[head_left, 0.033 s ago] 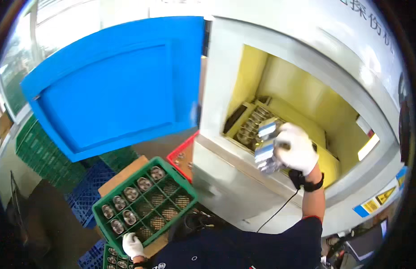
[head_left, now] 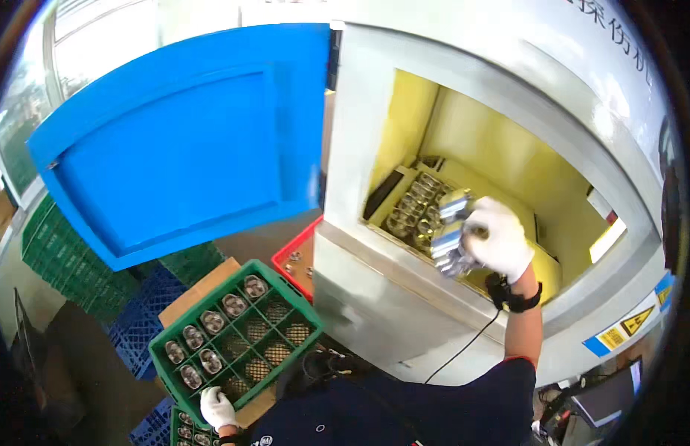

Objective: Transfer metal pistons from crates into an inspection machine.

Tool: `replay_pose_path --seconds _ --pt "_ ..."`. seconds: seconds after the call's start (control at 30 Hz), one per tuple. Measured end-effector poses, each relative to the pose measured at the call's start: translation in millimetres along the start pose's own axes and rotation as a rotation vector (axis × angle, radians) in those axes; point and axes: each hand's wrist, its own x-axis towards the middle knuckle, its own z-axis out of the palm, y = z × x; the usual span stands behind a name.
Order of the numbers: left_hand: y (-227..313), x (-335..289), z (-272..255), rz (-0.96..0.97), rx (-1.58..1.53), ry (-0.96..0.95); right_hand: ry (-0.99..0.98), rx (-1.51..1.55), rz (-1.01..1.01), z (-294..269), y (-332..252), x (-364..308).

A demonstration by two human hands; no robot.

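Observation:
My right hand (head_left: 498,239), in a white glove, is closed around shiny metal pistons (head_left: 452,236) at the mouth of the yellow-lined cabinet (head_left: 501,134); motion blurs them a little. Just beyond it, inside the cabinet, more pistons (head_left: 413,206) stand in rows on a yellow tray. My left hand (head_left: 217,407), also gloved, has its fingers bent over the near rim of a green divided crate (head_left: 309,336). Several pistons (head_left: 212,322) sit in this crate's left compartments, while others on the right hold none.
A blue door (head_left: 174,149) stands swung out at the cabinet's left. Beside the cabinet is a red bin (head_left: 282,266) with small parts. Stacked green crates (head_left: 70,241) and blue crates (head_left: 140,316) stand at the left. A cable (head_left: 464,343) hangs below my right wrist.
The whole view shifts slightly. My right hand still holds the pistons at the cabinet opening, moved a little relative to it. My left hand stays at the crate's rim.

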Motion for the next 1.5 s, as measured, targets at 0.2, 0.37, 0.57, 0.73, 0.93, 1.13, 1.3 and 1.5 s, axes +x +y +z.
replay_pose_path --seconds 0.2,0.37,0.57,0.73,0.93,1.13,1.3,1.5 --pt "-1.3 8.3 19.3 -0.015 0.037 -0.058 -0.221 -0.424 0.476 -12.2 108.4 -36.8" --pt "4.3 -1.9 11.3 0.017 0.019 -0.007 -0.738 -0.471 0.579 38.0 160.8 -47.8" --pt "3.2 -3.8 12.1 -0.032 0.047 -0.03 -0.865 -0.404 0.573 95.1 188.7 -56.4" --pt "8.6 -6.0 16.0 -0.051 0.012 0.003 -0.885 -0.406 0.645 110.8 189.0 -46.0" --pt "16.6 2.2 15.3 -0.111 0.092 -0.027 -0.784 -0.412 0.681 125.3 194.5 -53.6" --pt "12.3 0.1 16.9 -0.16 0.088 -0.008 -0.737 -0.45 0.662 138.7 203.6 -56.1" --pt "13.6 2.3 18.8 -0.152 0.087 -0.016 -0.742 -0.455 0.69 138.3 201.2 -55.7" --pt "8.3 4.1 17.6 -0.098 0.091 -0.005 -0.742 -0.511 0.644 147.5 196.8 -52.6"
